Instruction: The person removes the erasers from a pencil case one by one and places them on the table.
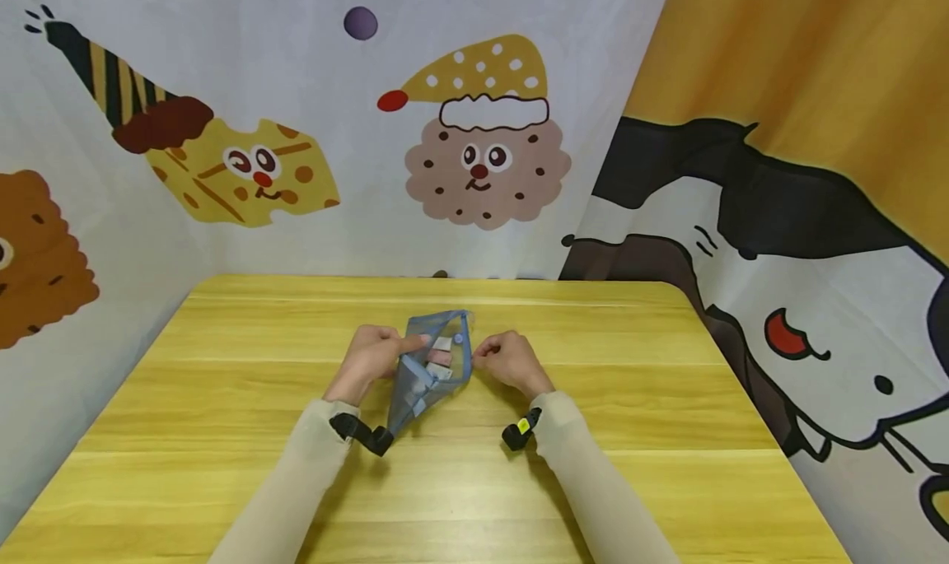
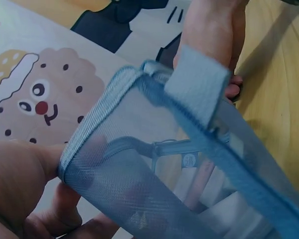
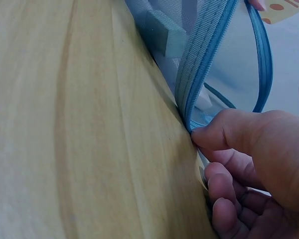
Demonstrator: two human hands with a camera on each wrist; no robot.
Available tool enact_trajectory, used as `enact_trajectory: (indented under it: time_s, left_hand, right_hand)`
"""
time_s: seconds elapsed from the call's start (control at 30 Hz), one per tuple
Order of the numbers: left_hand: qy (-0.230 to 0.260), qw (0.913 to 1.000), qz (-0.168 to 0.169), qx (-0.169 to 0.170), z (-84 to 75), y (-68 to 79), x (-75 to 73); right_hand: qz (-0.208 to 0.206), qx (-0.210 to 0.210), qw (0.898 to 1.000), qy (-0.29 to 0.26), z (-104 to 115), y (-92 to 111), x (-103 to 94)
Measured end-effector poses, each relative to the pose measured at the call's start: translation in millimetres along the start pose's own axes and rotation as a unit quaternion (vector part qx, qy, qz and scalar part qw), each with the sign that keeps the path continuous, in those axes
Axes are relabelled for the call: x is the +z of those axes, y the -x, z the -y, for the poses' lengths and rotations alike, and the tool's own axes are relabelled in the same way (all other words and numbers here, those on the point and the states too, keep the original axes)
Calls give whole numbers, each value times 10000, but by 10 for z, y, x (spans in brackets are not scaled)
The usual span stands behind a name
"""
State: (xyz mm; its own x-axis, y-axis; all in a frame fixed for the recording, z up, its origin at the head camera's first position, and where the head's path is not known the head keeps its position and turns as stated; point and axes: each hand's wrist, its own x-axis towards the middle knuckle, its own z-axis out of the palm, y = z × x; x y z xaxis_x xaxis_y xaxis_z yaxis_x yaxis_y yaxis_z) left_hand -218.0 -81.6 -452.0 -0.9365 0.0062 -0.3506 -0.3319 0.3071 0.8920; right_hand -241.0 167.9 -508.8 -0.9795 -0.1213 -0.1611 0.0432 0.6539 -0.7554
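A blue see-through mesh zipper pouch (image 1: 406,393) is held up between both hands over the table, its mouth unzipped and gaping. My left hand (image 1: 371,354) grips the pouch's left edge, thumb on the near side in the left wrist view. My right hand (image 1: 510,360) pinches the edge at one end of the zipper (image 3: 202,64) between thumb and forefinger, the other fingers curled. Inside lie several small blocks, among them a pink one (image 1: 440,356) and whitish ones; a pale green block (image 3: 167,34) shows through the mesh. A light blue fabric tab (image 2: 198,84) sticks out by the zipper.
The yellow wood-grain table (image 1: 222,465) spreads out on all sides of the pouch. Behind it hangs a curtain (image 1: 296,20) printed with cartoon biscuits and cheese. Black wrist straps with cameras (image 1: 363,434) sit on both sleeves.
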Motion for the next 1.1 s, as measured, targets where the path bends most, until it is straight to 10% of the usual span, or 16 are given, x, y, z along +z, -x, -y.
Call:
enact_trajectory:
  time_s: [0.4, 0.77, 1.1]
  left_hand:
    - [-167, 9975, 301, 619, 37, 26, -76]
    - [27, 9885, -108, 1508, 171, 33, -297]
    - [146, 9788, 1613, 1257, 248, -24, -317]
  right_hand:
    - [-68, 59, 10000, 10, 10, 15, 20]
    - [-101, 151, 9998, -92, 1, 12, 34]
    - [-48, 159, 9999, 45, 21, -2, 17]
